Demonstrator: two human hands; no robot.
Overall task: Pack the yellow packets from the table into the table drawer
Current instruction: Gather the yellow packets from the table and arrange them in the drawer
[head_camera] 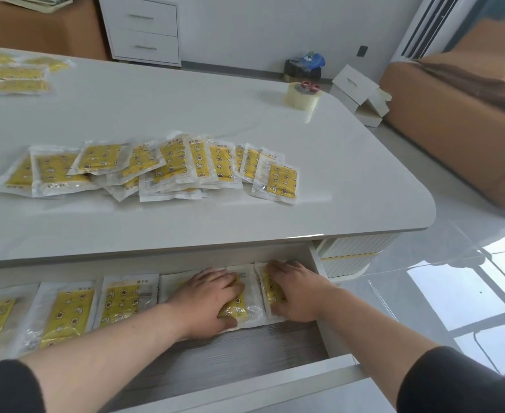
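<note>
The table drawer [245,350] is pulled out below the white tabletop [185,114]. A row of yellow packets [66,311] lies flat along its back. My left hand [206,299] presses flat on a yellow packet [246,308] near the drawer's right end. My right hand [296,293] lies flat on the rightmost packet [270,290], against the drawer's right wall. Neither hand is closed around a packet. A loose pile of several yellow packets [156,168] lies on the tabletop above the drawer. A few more packets [19,73] sit at the table's far left corner.
A roll of clear tape [300,96] with red-handled scissors [309,86] on it stands near the table's far right edge. White cardboard boxes [358,90] lie on the floor beyond. A brown sofa [468,129] is to the right, a white cabinet [144,28] behind.
</note>
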